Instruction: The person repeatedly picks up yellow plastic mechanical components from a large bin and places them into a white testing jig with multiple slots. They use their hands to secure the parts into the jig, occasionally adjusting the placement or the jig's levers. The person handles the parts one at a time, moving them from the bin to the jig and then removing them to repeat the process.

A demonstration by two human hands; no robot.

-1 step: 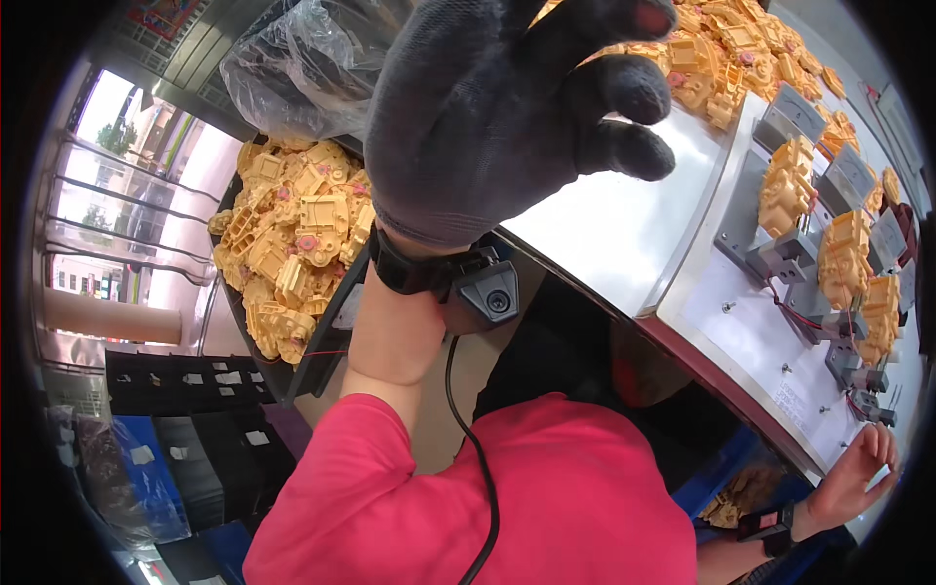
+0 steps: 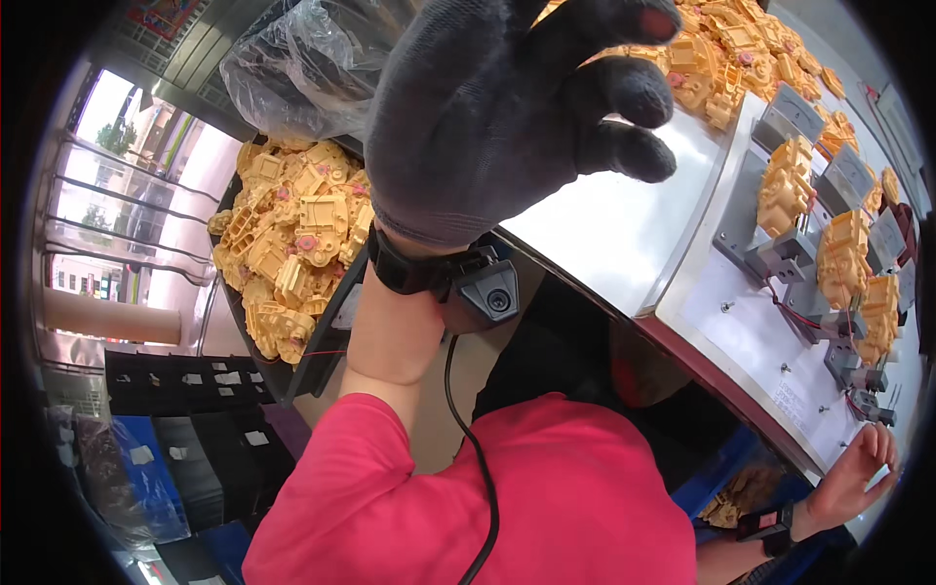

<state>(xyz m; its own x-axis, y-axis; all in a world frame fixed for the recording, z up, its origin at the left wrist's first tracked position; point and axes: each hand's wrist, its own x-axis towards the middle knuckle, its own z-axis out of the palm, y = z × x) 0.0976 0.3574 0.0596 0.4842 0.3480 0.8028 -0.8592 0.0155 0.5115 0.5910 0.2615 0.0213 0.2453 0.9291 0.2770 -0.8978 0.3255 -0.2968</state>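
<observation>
My left hand [image 2: 487,127], in a dark grey knit glove, is raised large in front of the view. Its fingers are spread and nothing is in them. A black strap with a small camera [image 2: 487,297] circles that wrist, with a cable running down. At the lower right, my bare right hand [image 2: 853,475] rests by the near end of a bench fixture, its fingers loosely curled and apart from the thumb, holding nothing visible. Close to it are a metal clamp block [image 2: 868,405] and several yellow plastic housings [image 2: 846,258] seated on the fixture.
A bin on the left is heaped with yellow housings [image 2: 302,234], and clear plastic wrap [image 2: 302,73] lies above it. More housings [image 2: 721,63] pile up at the far end of the white bench [image 2: 604,214]. Dark and blue crates [image 2: 195,468] stand at lower left.
</observation>
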